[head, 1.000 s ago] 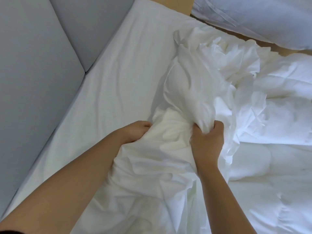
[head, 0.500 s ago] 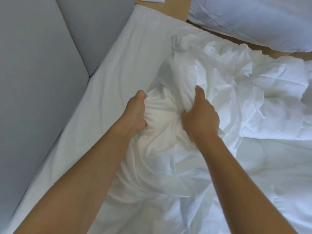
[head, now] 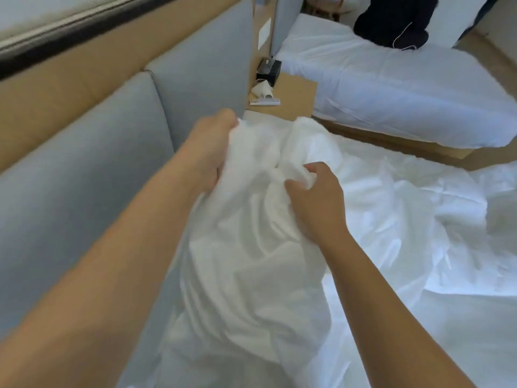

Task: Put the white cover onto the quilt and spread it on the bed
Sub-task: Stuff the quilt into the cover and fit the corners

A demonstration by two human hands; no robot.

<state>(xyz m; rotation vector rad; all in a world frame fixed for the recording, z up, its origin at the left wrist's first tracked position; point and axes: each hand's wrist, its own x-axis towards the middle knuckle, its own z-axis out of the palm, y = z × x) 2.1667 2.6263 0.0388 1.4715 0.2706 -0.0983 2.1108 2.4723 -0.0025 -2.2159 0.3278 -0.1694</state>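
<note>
A bunched white cover (head: 251, 261) with the quilt bulging inside it rises in front of me, lifted off the bed (head: 391, 326). My left hand (head: 211, 152) grips the bundle's upper left side, fingers buried in the cloth. My right hand (head: 313, 197) pinches a fold of the cover near its top, fingers curled into the fabric. More crumpled white bedding (head: 414, 219) lies spread to the right. Where the cover ends and the quilt begins is not visible.
A grey padded headboard (head: 117, 163) runs along the left. A wooden nightstand (head: 293, 93) beyond holds a black box (head: 269, 70) and small white items. A second white bed (head: 405, 93) stands at the back right with a dark figure (head: 397, 21) on it.
Both hands have lifted the bundle up and forward toward the headboard corner. My view has tilted up, bringing the nightstand and second bed into sight.
</note>
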